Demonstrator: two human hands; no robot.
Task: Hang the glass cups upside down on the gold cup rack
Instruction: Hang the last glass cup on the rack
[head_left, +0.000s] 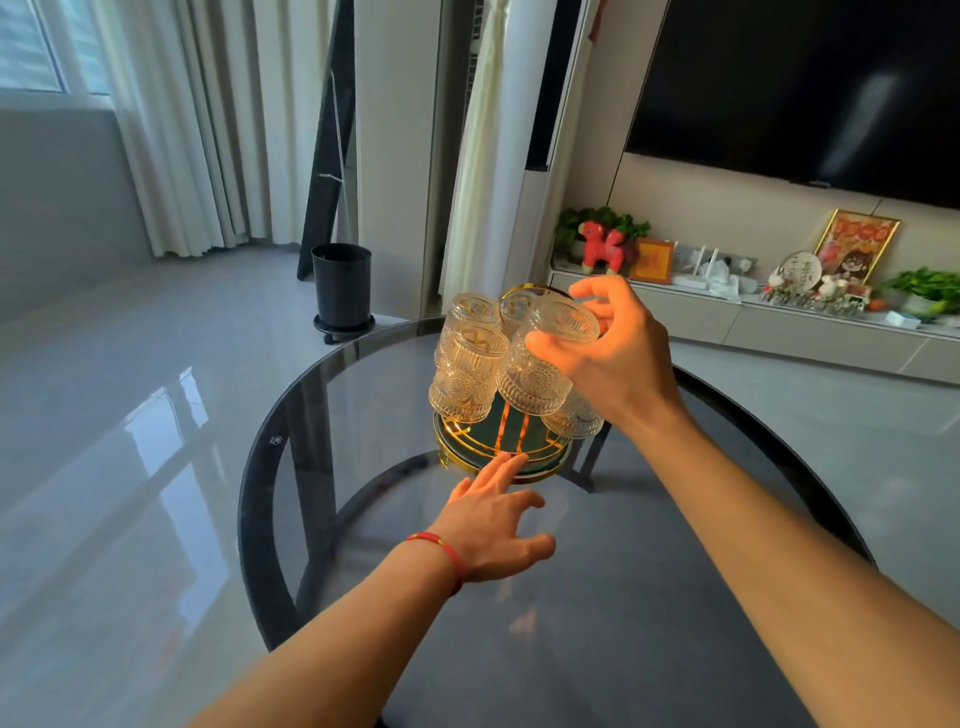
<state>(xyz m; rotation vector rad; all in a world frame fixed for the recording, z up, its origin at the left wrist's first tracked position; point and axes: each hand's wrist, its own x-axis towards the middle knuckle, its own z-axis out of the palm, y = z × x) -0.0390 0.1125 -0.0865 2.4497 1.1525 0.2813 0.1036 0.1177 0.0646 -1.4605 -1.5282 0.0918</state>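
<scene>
The gold cup rack (470, 453) with a dark green round base stands near the far side of a round glass table (597, 597). Several embossed glass cups hang on it upside down, such as the front left cup (465, 382) and one at the back (472, 310). My right hand (618, 353) grips the front cup (537, 364), which is upside down and tilted over the rack. My left hand (493, 525) lies open on the table, fingertips touching the rim of the rack's base. Another cup (576, 418) shows partly below my right wrist.
A black bin (342, 286) stands on the floor beyond the table. A low white TV cabinet (779, 322) with ornaments, frames and plants runs along the right wall under a dark TV (805, 88). Curtains hang at the back left.
</scene>
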